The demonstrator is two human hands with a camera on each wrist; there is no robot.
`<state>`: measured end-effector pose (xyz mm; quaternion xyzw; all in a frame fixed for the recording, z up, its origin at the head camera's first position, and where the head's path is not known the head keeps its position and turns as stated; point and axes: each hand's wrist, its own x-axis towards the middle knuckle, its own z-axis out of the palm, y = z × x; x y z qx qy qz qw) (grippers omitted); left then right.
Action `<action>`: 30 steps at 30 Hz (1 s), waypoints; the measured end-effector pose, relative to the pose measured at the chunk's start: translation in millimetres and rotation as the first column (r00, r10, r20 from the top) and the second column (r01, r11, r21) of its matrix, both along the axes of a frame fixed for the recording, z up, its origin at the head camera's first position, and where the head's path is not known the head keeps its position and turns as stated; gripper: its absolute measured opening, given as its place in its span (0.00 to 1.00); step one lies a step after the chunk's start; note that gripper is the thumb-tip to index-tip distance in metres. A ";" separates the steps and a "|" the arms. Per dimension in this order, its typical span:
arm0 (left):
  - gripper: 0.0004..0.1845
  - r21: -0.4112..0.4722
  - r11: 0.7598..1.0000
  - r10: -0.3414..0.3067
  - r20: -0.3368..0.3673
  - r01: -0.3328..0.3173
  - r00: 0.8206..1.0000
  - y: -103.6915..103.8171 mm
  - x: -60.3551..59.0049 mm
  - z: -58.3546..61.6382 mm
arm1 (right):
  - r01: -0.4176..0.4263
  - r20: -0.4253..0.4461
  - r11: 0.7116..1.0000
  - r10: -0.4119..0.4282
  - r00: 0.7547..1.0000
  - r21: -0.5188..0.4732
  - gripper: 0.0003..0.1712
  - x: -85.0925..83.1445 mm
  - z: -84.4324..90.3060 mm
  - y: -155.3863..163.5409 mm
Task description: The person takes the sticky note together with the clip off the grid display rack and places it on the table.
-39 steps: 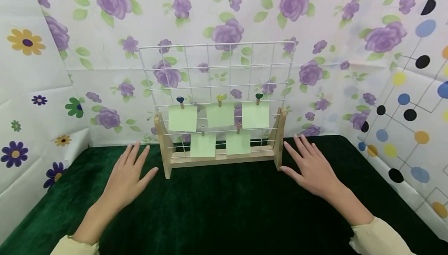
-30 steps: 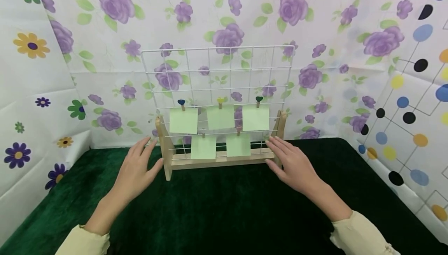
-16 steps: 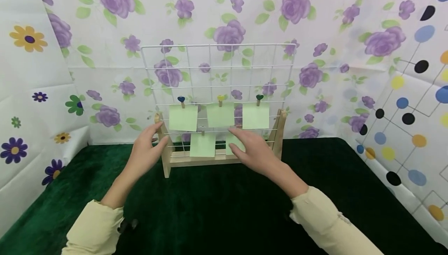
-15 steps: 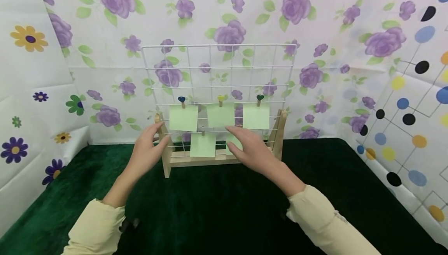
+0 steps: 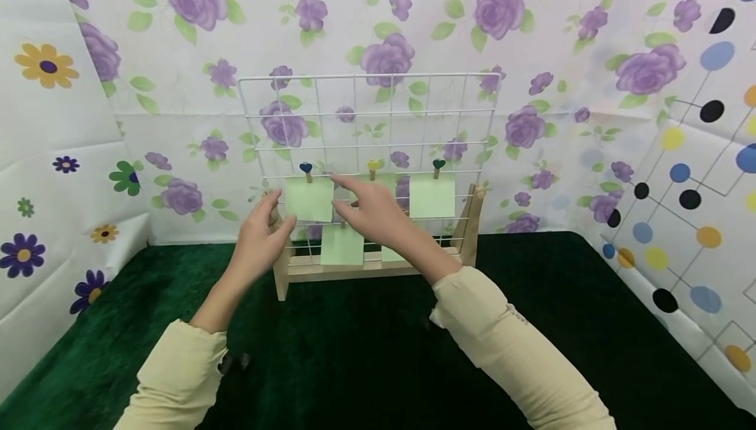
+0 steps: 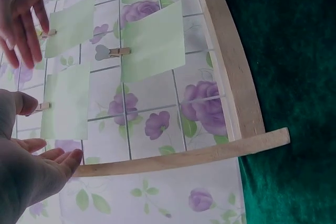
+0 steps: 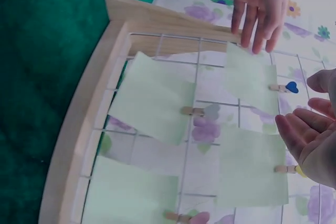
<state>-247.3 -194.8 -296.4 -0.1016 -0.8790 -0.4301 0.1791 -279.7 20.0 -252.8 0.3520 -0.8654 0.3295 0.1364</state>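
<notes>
1. In front of the upper row of notes, the right hand (image 5: 373,212) reaches toward the wire grid (image 5: 369,129), its fingers (image 7: 294,128) straight and loosely spread, holding nothing. The fingertips hover between the blue heart clip (image 5: 305,169) and the yellow heart clip (image 5: 372,167), just short of both.
2. At the left post of the wooden stand (image 5: 278,256), the left hand (image 5: 264,236) has its fingers (image 6: 59,157) relaxed and slightly apart, nearly touching the left upper note (image 5: 310,199). Whether the hand actually touches the post cannot be told.
3. Five pale green notes hang on the grid: three in the upper row, two below. The left lower note (image 5: 342,245) hangs from a grey heart clip (image 6: 103,52). The right upper note (image 5: 432,195) hangs from a dark green heart clip (image 5: 437,165).
4. The step in hand looks like reaching for a clip or note in the upper row. To do it well, the left hand would best steady the stand while the right pinches one clip's tail squarely, so the paper does not tear or the light grid tip.
5. The stand sits on a dark green velvet-covered bench (image 5: 366,351), backed by floral sheeting (image 5: 195,3).
6. Hidden parts: the right hand covers most of the middle upper note and the right lower note. The wrist views cut off the grid's edges and show it sideways.
</notes>
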 end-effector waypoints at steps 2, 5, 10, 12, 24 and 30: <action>0.33 0.013 1.000 0.001 0.013 -0.001 1.000 0.6 -1.4 0.6 | 0.006 -0.011 1.000 -0.007 1.000 -0.003 0.25 -3.2 5.0 -5.6; 0.34 0.034 0.999 -0.001 0.019 0.000 1.000 1.8 -3.9 0.7 | 0.020 -0.030 1.000 -0.020 0.999 0.001 0.25 -7.6 11.6 -13.0; 0.33 0.055 0.998 0.011 0.008 -0.011 1.000 4.6 -6.4 0.7 | 0.039 0.006 0.999 -0.039 0.999 -0.004 0.25 -13.3 19.3 -21.7; 0.32 0.070 0.997 0.014 0.012 -0.015 1.000 6.0 -7.2 1.3 | 0.044 0.001 0.999 -0.044 0.999 -0.028 0.23 -15.1 21.4 -23.7; 0.33 0.159 0.986 0.030 0.098 -0.046 0.995 12.5 -14.7 8.0 | 0.065 0.061 0.998 -0.064 0.996 -0.007 0.22 -21.6 33.8 -34.5; 0.32 0.177 0.982 0.045 0.102 -0.062 0.994 12.5 -17.7 10.5 | 0.057 0.103 0.994 -0.067 0.992 0.098 0.26 -25.6 38.9 -48.2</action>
